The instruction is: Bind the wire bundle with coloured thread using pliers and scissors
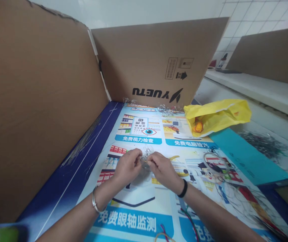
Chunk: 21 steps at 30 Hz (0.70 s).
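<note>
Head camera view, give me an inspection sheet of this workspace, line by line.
Surface: printed poster lying flat over the table.
Job's things: thin wire tangle pinched between both hands.
Clutter: yellow bag at the back right; loose wire pile on the right; wire scraps along the cardboard's foot.
Grippers: left hand and right hand both closed on the tangle, fingertips meeting.
Cables: coloured wires beside the right forearm.
Surroundings: cardboard screens left and behind; white ledge; tiled wall.

We see a table (58, 198) under a printed poster (138, 222); on it lie a yellow bag (216, 116), wires (264, 145) and coloured cords (189, 219).
</note>
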Tool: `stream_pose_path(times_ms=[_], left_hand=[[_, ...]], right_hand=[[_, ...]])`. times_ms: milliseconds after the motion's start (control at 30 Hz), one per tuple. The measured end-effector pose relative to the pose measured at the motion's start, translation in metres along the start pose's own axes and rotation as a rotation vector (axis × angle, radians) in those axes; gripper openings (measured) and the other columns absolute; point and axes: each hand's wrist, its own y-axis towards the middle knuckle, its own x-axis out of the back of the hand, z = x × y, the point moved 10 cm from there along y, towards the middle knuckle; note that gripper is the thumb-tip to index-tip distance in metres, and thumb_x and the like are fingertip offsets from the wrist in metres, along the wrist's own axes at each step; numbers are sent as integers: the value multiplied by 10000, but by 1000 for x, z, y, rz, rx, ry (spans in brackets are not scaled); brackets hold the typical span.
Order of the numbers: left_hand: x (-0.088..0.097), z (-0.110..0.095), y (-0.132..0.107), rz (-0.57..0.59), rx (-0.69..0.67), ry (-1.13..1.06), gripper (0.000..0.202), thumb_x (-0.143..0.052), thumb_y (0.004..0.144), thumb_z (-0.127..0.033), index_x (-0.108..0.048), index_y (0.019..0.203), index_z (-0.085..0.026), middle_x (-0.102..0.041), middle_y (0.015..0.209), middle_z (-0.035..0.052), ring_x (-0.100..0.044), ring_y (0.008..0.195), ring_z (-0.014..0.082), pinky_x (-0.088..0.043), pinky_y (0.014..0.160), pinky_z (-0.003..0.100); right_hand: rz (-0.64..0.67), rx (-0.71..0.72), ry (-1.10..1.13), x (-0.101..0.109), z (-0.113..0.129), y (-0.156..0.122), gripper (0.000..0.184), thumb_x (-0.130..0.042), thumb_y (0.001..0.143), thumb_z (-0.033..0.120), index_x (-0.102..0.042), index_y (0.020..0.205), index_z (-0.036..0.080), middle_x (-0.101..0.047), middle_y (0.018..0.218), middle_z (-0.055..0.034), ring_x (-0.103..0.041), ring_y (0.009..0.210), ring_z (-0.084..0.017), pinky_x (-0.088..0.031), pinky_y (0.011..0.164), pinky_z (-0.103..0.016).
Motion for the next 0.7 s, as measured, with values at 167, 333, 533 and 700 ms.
stream_pose_path(times_ms=[167, 333, 533, 700], left_hand=[[-8, -1, 0, 61, -91, -11, 198, -422, 698, -30, -522, 732, -198, -528, 709, -1, -502, 692, 158, -364, 627, 250], [-14, 9, 2, 123, -43, -154, 216, -443, 727, -45, -604, 763, -185, -562, 720, 8, -526, 693, 151, -385, 638, 246], [-12, 0, 0, 172, -10, -180, 148, -517, 807, -223, -628, 719, -181, -537, 673, 6, -498, 665, 159, -357, 600, 254], [-20, 7, -3, 198, 73, -331, 211, -556, 815, -328, -641, 691, -179, -534, 638, -1, -509, 664, 160, -373, 631, 261]], right_hand=[[-46, 11, 7, 4, 0, 0, 130, -431, 868, 147, -498, 772, 202, -550, 745, -24, -524, 715, -166, -413, 641, -280], [-90, -13, 29, 8, -4, 0, 123, -459, 860, 141, -512, 772, 209, -554, 742, -15, -531, 713, -157, -417, 643, -271], [-76, -29, 56, 5, -5, 1, 117, -489, 839, 107, -529, 781, 200, -565, 760, -14, -540, 728, -151, -427, 664, -265], [-63, -43, 33, 2, -4, 0, 140, -495, 812, 66, -542, 779, 193, -571, 770, -17, -551, 758, -151, -435, 695, -261]])
